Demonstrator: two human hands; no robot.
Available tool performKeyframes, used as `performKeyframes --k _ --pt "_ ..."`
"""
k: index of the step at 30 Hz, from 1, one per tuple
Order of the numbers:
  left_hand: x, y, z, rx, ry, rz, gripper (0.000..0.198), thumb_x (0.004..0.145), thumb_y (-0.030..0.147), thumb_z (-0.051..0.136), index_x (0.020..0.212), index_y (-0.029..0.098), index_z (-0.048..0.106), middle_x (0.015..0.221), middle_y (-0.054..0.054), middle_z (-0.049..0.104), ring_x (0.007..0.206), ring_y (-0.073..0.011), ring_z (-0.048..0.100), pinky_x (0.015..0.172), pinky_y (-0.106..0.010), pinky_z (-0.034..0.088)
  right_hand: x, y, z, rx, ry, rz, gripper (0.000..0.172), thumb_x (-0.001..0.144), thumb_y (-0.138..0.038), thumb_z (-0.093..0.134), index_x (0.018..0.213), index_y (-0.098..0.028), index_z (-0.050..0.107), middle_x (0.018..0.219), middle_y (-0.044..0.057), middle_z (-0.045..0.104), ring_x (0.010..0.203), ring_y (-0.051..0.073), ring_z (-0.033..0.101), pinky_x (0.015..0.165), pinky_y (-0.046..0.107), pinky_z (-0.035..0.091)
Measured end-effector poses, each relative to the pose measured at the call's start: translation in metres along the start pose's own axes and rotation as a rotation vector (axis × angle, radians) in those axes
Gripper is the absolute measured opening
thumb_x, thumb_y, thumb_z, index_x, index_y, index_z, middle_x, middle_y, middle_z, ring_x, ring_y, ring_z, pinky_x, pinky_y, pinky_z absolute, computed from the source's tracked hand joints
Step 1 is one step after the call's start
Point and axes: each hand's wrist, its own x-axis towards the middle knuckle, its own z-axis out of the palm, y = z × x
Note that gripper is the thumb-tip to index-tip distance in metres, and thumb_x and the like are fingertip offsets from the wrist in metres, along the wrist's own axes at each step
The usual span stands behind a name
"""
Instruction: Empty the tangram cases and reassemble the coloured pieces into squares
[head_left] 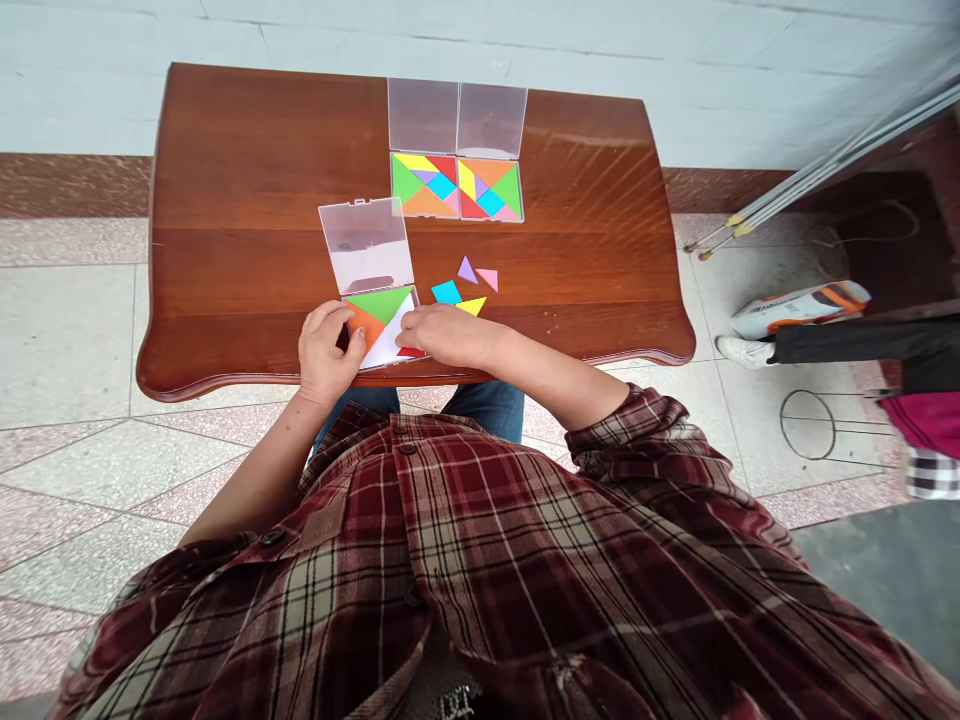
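An open tangram case (386,345) with a clear raised lid (367,247) lies near the table's front edge. In its tray are a green triangle (381,302) and an orange triangle (363,326); white base shows elsewhere. My left hand (328,350) holds the case's left side, its fingers curled at the edge and thumb by the orange triangle. My right hand (450,335) is closed over the tray's right side, its fingertips on a red piece (410,352) that they partly hide. Beyond it lie a blue square (446,292), a yellow piece (472,306), a purple triangle (466,269) and a pink triangle (489,279).
Two filled tangram cases (457,186) with their clear lids raised stand side by side farther back on the brown wooden table (262,150). A wall runs behind it. On the right are a person's leg (832,342), a white-and-orange bag (802,305) and metal poles (825,165).
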Motion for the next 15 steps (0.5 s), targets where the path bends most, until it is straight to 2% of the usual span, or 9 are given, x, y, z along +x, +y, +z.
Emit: performKeyframes --k 5,11,15 --pt "0.000 0.000 0.000 0.007 -0.003 -0.001 0.024 0.085 0.036 0.054 0.100 0.020 0.062 0.115 -0.008 0.065 0.112 -0.0234 0.058 0.102 -0.043 0.046 0.000 0.000 0.009 0.029 0.060 -0.002 0.029 0.096 -0.011 0.044 0.113 -0.014 0.067 0.105 0.011 0.062 0.088 0.018 0.052 0.079 0.033 0.034" --pt "0.000 -0.001 -0.001 0.022 0.001 0.001 0.025 0.084 0.034 0.054 0.102 0.020 0.063 0.117 -0.009 0.065 0.112 -0.0233 0.059 0.103 -0.042 0.046 0.001 0.000 0.015 0.106 0.081 -0.024 0.021 0.097 -0.021 0.050 0.107 -0.015 0.069 0.105 0.010 0.061 0.092 0.019 0.051 0.082 0.033 0.032" --pt "0.000 0.000 -0.001 0.028 0.007 0.001 0.024 0.082 0.033 0.054 0.100 0.019 0.064 0.117 -0.009 0.066 0.111 -0.0234 0.059 0.102 -0.042 0.047 0.001 0.004 0.017 0.126 0.096 -0.005 0.019 0.095 -0.017 0.052 0.104 -0.015 0.069 0.101 0.009 0.061 0.089 0.018 0.051 0.082 0.033 0.031"
